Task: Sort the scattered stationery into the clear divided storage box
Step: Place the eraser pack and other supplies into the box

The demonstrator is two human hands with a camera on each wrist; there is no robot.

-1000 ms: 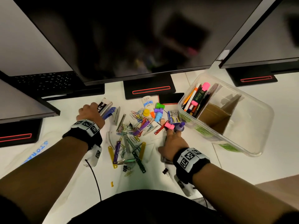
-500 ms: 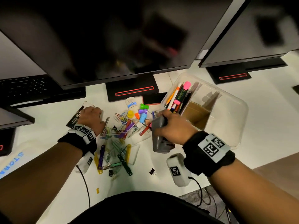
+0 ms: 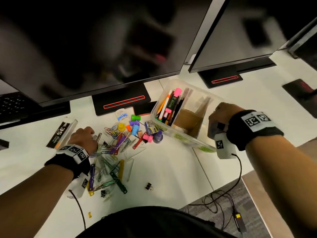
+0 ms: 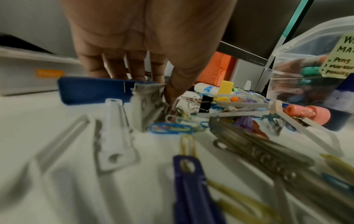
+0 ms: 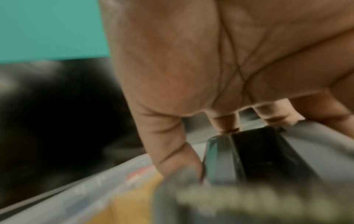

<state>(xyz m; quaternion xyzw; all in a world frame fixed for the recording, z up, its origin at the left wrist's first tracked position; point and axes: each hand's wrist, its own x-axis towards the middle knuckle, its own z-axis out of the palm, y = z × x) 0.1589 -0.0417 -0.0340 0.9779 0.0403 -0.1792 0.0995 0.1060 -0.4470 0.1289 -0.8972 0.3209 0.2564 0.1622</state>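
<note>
The clear divided box (image 3: 188, 140) stands at the right of the desk, with pens and markers (image 3: 169, 105) in its left compartment beside a cardboard divider (image 3: 187, 119). My right hand (image 3: 214, 124) grips a grey stapler (image 5: 268, 159) above the box's right part; thumb and fingers (image 5: 172, 154) clamp its sides. My left hand (image 3: 89, 136) is at the left edge of the heap of paper clips and file fasteners (image 3: 111, 152). In the left wrist view its fingers (image 4: 118, 71) and thumb pinch a blue stapler (image 4: 91, 89).
Dark monitors on stands (image 3: 120, 102) close off the back. A glue bottle (image 3: 122, 115), small coloured stamps (image 3: 135, 124) and a staple box (image 3: 151, 127) lie near the clear box. A black-labelled case (image 3: 61, 133) is far left. A binder clip (image 3: 148, 186) sits alone in front.
My right hand picked the grey stapler up off the desk and carried it right, over the box. My left hand stayed at the heap's left edge.
</note>
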